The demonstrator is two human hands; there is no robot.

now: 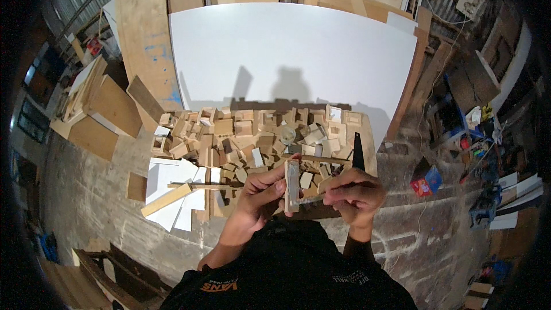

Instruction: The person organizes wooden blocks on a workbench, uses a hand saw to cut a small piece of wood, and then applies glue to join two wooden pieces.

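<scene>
L hand [261, 195] is clamped on a small rect. wooden piece [291, 195] nr. the heap of wooden blocks [244, 128], R hand [357, 195] pinches a thin tool [310, 200], exact type unclear, by its lower end, & pale-grey smear [293, 175] covers much of the face, so prob. partway, remainder can't tell.

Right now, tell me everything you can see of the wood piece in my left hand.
The wood piece is long, narrow and pale, with what looks like wood grain at its edges. An uneven, greyish smear covers much of the face toward the camera; its substance is unclear. Its long side runs up and down the picture, near the pile of blocks. Your left hand grips it, thumb at its left edge. Your right hand is close beside it; contact is unclear.
</scene>
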